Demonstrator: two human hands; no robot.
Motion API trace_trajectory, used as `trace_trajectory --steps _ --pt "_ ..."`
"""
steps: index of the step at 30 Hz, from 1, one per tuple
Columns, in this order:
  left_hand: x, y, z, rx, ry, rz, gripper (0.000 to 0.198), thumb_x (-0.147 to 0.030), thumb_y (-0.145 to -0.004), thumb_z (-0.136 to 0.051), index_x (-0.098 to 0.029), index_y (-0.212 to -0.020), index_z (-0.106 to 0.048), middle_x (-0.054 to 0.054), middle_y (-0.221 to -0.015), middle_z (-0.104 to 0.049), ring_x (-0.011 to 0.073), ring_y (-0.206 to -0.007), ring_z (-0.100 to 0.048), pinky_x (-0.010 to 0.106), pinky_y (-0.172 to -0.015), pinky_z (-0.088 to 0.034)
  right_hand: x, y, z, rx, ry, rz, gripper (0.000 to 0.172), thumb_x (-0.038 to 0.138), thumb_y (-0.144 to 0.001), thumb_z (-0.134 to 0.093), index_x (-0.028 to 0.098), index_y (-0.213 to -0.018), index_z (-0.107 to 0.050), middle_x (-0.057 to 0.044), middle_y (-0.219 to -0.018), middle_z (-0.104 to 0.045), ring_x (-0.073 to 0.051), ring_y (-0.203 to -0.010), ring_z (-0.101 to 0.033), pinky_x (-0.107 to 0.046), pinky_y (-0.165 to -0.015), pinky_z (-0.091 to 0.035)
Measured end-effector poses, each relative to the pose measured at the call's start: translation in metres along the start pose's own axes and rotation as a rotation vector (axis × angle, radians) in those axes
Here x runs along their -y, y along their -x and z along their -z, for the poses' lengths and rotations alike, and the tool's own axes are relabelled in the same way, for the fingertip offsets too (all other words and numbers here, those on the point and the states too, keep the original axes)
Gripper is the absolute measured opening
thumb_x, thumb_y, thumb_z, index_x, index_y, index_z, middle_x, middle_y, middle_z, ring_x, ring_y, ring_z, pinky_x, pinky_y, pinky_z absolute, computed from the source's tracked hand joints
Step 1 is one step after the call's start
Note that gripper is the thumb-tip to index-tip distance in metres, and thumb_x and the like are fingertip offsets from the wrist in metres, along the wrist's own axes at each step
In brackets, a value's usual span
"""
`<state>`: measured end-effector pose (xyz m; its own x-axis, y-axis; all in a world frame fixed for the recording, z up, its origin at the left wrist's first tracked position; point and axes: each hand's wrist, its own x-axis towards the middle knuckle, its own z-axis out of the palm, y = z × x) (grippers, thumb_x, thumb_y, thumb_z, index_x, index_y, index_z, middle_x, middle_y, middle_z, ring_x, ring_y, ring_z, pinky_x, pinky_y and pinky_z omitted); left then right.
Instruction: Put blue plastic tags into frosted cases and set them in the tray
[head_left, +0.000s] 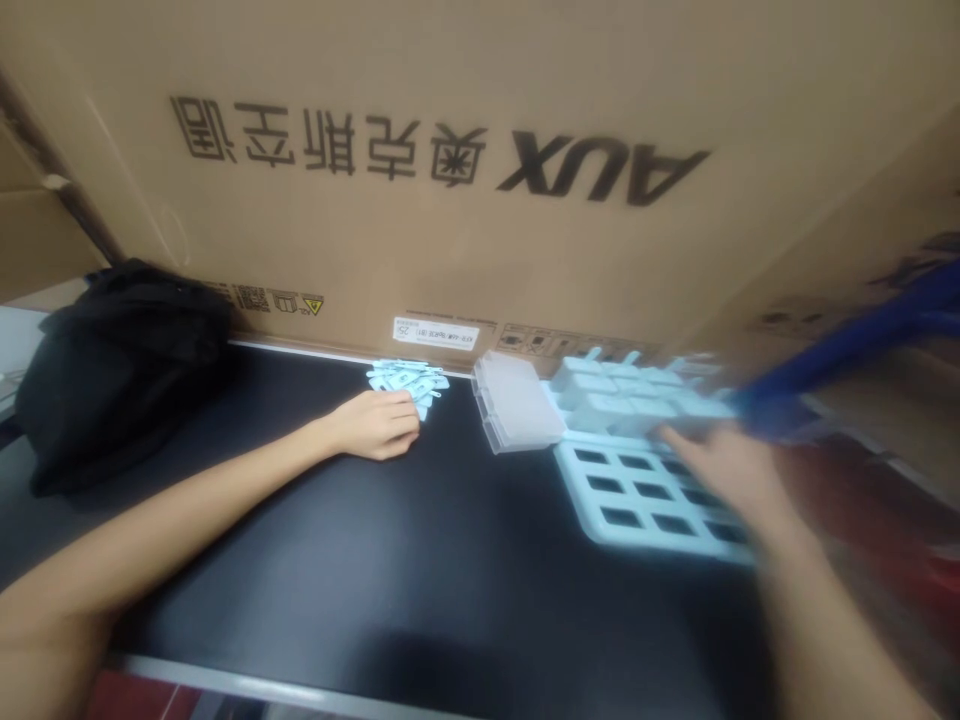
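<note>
My left hand [375,425] rests on the black table [360,560], fingers curled at the edge of a heap of small pale blue flat pieces [409,378]; whether it holds one is hidden. My right hand [720,465] is smeared by motion over a white tray [600,495] with rows of rectangular pockets. The tray's far pockets hold white block-shaped parts [615,385]. A clear plastic box [517,402] lies between the heap and the tray.
A large brown cardboard box [480,170] stands along the table's far edge. A black bag [120,360] lies at the left. A blurred blue object [847,350] reaches in from the right. The table's metal front edge [300,690] is near me.
</note>
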<state>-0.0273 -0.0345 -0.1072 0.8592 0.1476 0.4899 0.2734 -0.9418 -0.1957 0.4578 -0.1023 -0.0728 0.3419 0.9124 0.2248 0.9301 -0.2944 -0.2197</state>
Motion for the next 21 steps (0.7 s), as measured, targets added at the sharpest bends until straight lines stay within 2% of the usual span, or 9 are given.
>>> trace_trajectory --steps 4,6,9,12,15,17,19,21 --pt "0.000 0.000 -0.001 0.002 0.021 0.021 0.018 -0.021 -0.099 -0.053 -0.022 -0.087 -0.067 0.005 -0.082 -0.072 0.0194 -0.084 -0.066 0.029 -0.075 -0.052 0.004 0.002 0.009 0.097 -0.025 -0.076 0.042 0.061 -0.092 -0.048 0.021 -0.087 -0.061 -0.020 -0.078 -0.067 -0.037 -0.080 -0.070 -0.043 -0.073 -0.050" --pt "0.000 0.000 -0.001 0.008 0.010 0.014 0.019 -0.021 -0.100 -0.052 -0.021 -0.087 -0.067 0.005 -0.082 -0.072 0.0194 -0.084 -0.066 0.029 -0.075 -0.051 0.008 0.004 0.016 0.076 -0.031 -0.158 0.052 0.064 -0.090 -0.049 0.016 -0.104 -0.064 -0.024 -0.090 -0.070 -0.041 -0.093 -0.070 -0.046 -0.078 -0.051" --pt "0.001 0.000 -0.001 0.025 -0.026 0.005 0.020 -0.022 -0.101 -0.051 -0.021 -0.088 -0.066 0.006 -0.082 -0.072 0.0197 -0.084 -0.065 0.030 -0.074 -0.052 0.015 0.007 0.026 -0.063 -0.038 -0.351 0.072 0.067 -0.087 -0.049 0.006 -0.124 -0.061 -0.034 -0.110 -0.069 -0.047 -0.108 -0.067 -0.049 -0.084 -0.051" --pt "0.000 0.001 -0.001 0.033 -0.029 0.012 0.021 -0.023 -0.101 -0.050 -0.020 -0.088 -0.066 0.006 -0.082 -0.072 0.0196 -0.083 -0.066 0.030 -0.075 -0.052 0.025 0.011 0.033 -0.243 -0.080 -0.425 0.073 0.065 -0.085 -0.046 0.005 -0.126 -0.057 -0.037 -0.118 -0.066 -0.049 -0.108 -0.066 -0.052 -0.083 -0.050" --pt "-0.009 -0.003 0.001 -0.007 0.059 0.087 0.020 -0.024 -0.102 -0.049 -0.020 -0.089 -0.064 0.006 -0.084 -0.072 0.0190 -0.082 -0.066 0.030 -0.075 -0.052 0.045 0.023 0.033 -0.369 -0.156 -0.260 0.052 0.058 -0.081 -0.051 0.017 -0.112 -0.054 -0.026 -0.103 -0.068 -0.043 -0.096 -0.066 -0.049 -0.078 -0.050" --pt "-0.023 -0.010 0.004 -0.077 0.195 0.204 0.017 -0.027 -0.104 -0.050 -0.020 -0.094 -0.063 0.005 -0.087 -0.071 0.0182 -0.081 -0.065 0.031 -0.075 -0.052 0.066 0.039 0.029 -0.334 -0.215 -0.031 0.039 0.055 -0.076 -0.055 0.025 -0.100 -0.045 -0.015 -0.085 -0.064 -0.036 -0.081 -0.063 -0.046 -0.071 -0.048" --pt "-0.041 -0.020 0.008 -0.156 0.388 0.362 0.014 -0.032 -0.105 -0.053 -0.020 -0.105 -0.060 0.004 -0.089 -0.070 0.0170 -0.079 -0.064 0.030 -0.072 -0.052 0.092 0.060 0.021 -0.158 -0.260 0.241 0.037 0.053 -0.075 -0.058 0.028 -0.092 -0.037 -0.006 -0.070 -0.056 -0.029 -0.067 -0.057 -0.041 -0.065 -0.045" --pt "-0.061 -0.031 0.012 -0.203 0.605 0.495 0.023 -0.039 -0.105 -0.056 -0.021 -0.119 -0.055 0.003 -0.090 -0.068 0.0153 -0.075 -0.062 0.028 -0.067 -0.050 0.120 0.084 0.012 0.075 -0.283 0.507 0.034 0.049 -0.075 -0.057 0.028 -0.091 -0.034 -0.002 -0.070 -0.057 -0.024 -0.061 -0.055 -0.036 -0.061 -0.041"
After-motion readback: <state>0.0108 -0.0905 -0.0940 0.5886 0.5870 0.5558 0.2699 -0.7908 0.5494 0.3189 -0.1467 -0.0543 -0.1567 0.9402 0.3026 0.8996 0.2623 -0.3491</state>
